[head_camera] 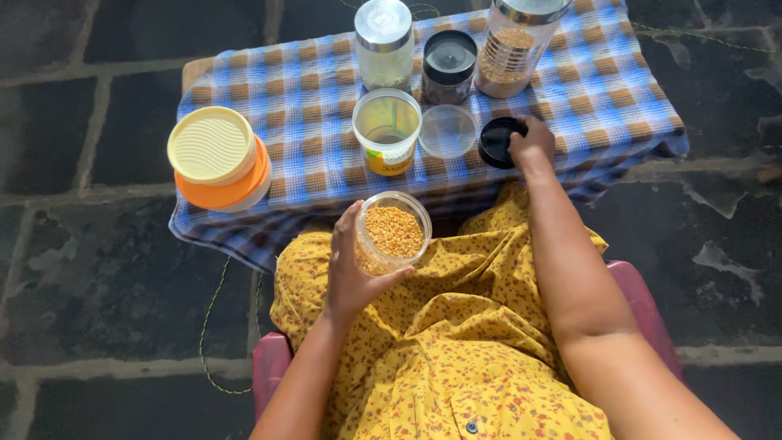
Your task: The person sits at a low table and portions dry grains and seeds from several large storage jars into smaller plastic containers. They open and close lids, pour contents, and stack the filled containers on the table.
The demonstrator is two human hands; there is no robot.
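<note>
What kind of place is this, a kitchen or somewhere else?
Probably a home floor or courtyard used for kitchen work, not a fitted kitchen: dark stone paving, a low table under a checked cloth, and storage jars, one of yellow lentils in the left hand.

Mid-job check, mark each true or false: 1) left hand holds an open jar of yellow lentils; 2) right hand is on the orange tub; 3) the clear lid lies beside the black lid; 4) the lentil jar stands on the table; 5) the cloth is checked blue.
1) True: the left hand grips the open lentil jar.
2) False: the right hand rests on the black lid; the orange tub is untouched.
3) True: the clear lid lies just left of it.
4) False: it is held over the lap.
5) True: the cloth is blue checked.
</note>
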